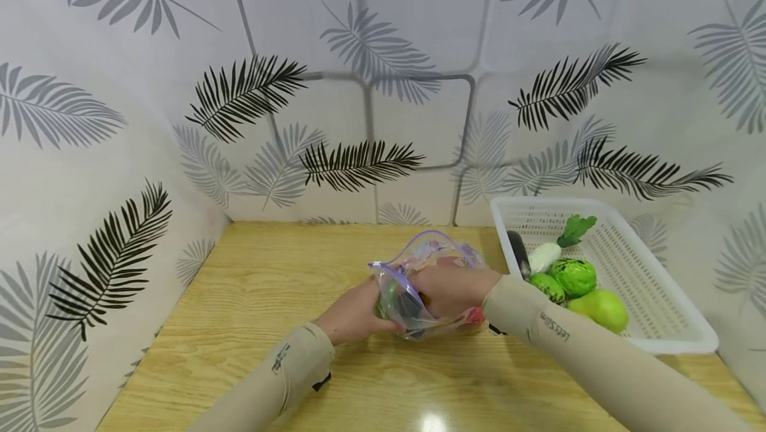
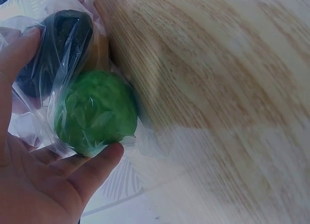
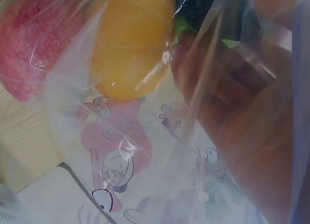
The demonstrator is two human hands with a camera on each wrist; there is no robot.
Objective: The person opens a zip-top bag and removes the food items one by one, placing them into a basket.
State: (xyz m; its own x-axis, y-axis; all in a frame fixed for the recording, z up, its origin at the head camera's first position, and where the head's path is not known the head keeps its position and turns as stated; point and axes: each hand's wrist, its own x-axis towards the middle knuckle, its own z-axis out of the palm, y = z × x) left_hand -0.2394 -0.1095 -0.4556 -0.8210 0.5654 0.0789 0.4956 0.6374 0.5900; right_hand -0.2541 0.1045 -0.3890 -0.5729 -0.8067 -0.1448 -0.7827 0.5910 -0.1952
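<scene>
A clear zip bag [image 1: 385, 286] with a purple zip edge and printed figures lies on the table, its mouth spread. My left hand [image 1: 356, 316] grips it from outside at the left, thumb over a dark, smooth vegetable [image 2: 68, 37] and fingers under a round green vegetable [image 2: 97, 112], both seen through the plastic. My right hand [image 1: 451, 289] reaches into the bag from the right. Its fingers [image 3: 193, 59] are beside the dark vegetable; their hold is partly hidden by plastic. A yellow-orange fruit [image 3: 133, 44] and a pinkish-red fruit [image 3: 38, 44] also show there.
At the right stands a white plastic basket [image 1: 652, 272] holding a dark eggplant [image 1: 518, 254], a white radish [image 1: 544, 258] with a green top, green vegetables [image 1: 573, 276] and a green pear [image 1: 600, 309]. A leaf-patterned cloth [image 1: 419, 119] hangs behind the wooden table [image 1: 263, 272].
</scene>
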